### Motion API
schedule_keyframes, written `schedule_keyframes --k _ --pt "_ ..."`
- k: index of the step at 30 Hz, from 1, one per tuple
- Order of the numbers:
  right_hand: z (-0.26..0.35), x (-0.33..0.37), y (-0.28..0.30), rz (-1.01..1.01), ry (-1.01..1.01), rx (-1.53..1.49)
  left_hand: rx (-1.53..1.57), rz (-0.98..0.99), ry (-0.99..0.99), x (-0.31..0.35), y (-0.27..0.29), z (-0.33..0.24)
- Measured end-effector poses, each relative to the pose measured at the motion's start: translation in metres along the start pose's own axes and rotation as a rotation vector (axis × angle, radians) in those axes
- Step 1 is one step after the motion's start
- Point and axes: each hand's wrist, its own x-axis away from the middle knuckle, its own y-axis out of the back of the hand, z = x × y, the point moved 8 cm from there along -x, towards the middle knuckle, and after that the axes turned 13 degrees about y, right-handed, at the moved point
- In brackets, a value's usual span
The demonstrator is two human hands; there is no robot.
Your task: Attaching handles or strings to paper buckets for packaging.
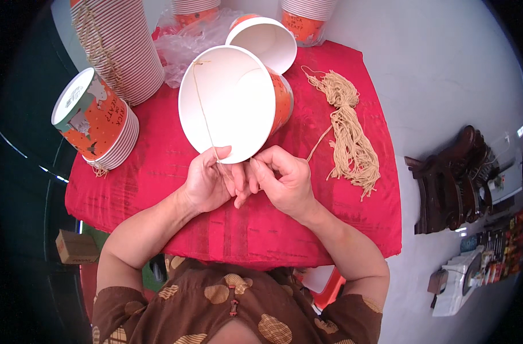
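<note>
A large white paper bucket with an orange printed outside lies tilted, its open mouth toward me. A tan string is fastened at the far upper left of its rim and runs down across the opening. My left hand is at the bucket's near rim, palm up, with the thumb pressing this string against the fingers. Beside it, my right hand is closed in a pinch just under the rim; what lies between its fingertips is too small to make out.
A bundle of tan strings lies right, one strand leading behind my right hand. Another white bucket lies behind. Nested buckets and a tall stack stand left on the red cloth. Clear plastic lies at the back.
</note>
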Motion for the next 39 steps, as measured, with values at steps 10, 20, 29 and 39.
schedule_keyframes --k 10,20,29,39 --pt "-0.003 0.001 0.001 -0.018 -0.027 -0.025 0.005 -0.008 0.010 -0.001 0.000 0.002" --pt "-0.004 0.000 0.003 -0.017 -0.056 -0.003 -0.146 -0.104 -0.044 0.000 0.004 -0.001" --pt "-0.018 0.007 0.006 -0.043 -0.227 -0.094 -0.282 -0.406 -0.147 0.010 0.017 -0.008" --pt "-0.027 0.010 0.004 -0.063 -0.290 -0.171 -0.334 -0.473 -0.200 0.013 0.017 -0.010"
